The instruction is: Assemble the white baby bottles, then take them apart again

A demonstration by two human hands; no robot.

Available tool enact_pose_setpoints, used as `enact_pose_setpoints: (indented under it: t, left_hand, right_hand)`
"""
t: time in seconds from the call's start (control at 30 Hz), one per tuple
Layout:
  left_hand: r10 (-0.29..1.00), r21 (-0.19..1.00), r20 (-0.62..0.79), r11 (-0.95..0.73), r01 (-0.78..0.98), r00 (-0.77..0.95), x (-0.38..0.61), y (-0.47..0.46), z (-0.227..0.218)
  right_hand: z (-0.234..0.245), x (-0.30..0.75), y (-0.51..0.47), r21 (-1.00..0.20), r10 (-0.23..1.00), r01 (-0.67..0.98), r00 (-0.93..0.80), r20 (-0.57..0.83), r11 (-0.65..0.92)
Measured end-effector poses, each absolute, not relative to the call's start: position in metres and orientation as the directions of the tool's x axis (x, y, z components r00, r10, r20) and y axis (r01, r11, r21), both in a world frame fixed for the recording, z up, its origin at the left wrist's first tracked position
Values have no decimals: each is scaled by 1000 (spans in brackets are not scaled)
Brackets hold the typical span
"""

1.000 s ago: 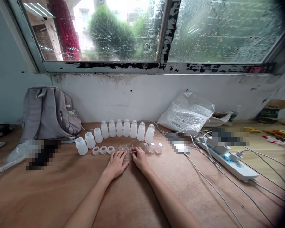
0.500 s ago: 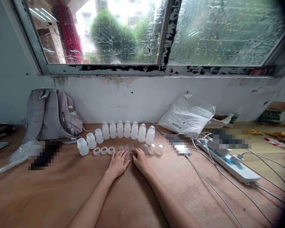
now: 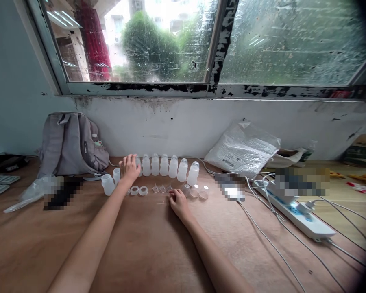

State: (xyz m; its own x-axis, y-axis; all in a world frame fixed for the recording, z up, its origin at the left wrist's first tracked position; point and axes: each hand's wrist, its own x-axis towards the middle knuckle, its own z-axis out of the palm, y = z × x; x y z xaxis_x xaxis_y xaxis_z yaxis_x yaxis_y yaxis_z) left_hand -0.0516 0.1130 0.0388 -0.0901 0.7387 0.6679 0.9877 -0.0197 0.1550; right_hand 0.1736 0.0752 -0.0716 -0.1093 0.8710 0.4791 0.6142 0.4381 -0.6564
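Observation:
My left hand [image 3: 129, 169] reaches to the back left with its fingers curled round an open-topped baby bottle, which it almost wholly hides. Beside it on the right stands a row of milky baby bottles [image 3: 164, 166] with clear domed caps. Two open bottles [image 3: 107, 185] are partly behind my left wrist and forearm. White screw rings [image 3: 143, 191] lie in front of the row, followed by clear bottle teats [image 3: 162, 189]. My right hand [image 3: 179, 202] rests on the table by the rightmost teat, fingers bent inward; whatever is under them is hidden. Clear domed caps [image 3: 194, 192] sit just right of it.
A grey backpack [image 3: 71, 144] leans at the back left, near a crumpled plastic bag [image 3: 36, 191]. On the right lie a silver padded mailer [image 3: 244, 148], a white power strip [image 3: 311, 226] and trailing cables. A window [image 3: 137, 44] is above the wall.
My left hand has moved from the teats up and left to the third open bottle. My right hand has stayed by the teats. The view has shifted slightly.

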Motion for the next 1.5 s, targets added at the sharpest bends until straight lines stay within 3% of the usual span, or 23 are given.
enact_pose_setpoints:
  t: [0.2,0.47,0.63,0.7,0.87,1.0,1.13,1.27,1.37,1.5]
  left_hand:
    - [791,62,611,-54,997,5,-70,138,39]
    - [713,28,696,-140,990,81,-58,118,36]
    - [451,190,892,-301,935,-36,-49,82,22]
    - [421,264,903,-381,886,-88,-39,63,8]
    - [558,405,828,-526,748,-56,-9,30,-25]
    - [732,544,682,-496,676,-11,10,25,-38]
    - [832,515,507,-502,695,225,17,24,-41]
    - [865,564,432,-481,672,257,22,15,-36]
    - [897,650,390,-429,627,209,29,6,-31]
    - [948,766,267,-317,559,171,39,2,-28]
  right_hand:
    - [-68,174,71,-649,866,614,-122,484,449]
    - [-73,174,75,-653,860,604,-110,499,457]
    - [-73,175,75,-670,857,585,-88,508,457]
    - [-72,175,74,-677,857,575,-88,507,459]
    - [-66,172,71,-745,871,497,-44,490,445]
    - [-58,170,67,-856,909,362,51,414,369]
    - [-47,167,61,-955,953,19,59,297,296]
    - [-33,163,52,-927,968,-298,-28,248,229]
    - [-23,160,44,-914,967,-343,-59,249,215]
    - [-11,159,40,-939,972,-285,-74,223,194]
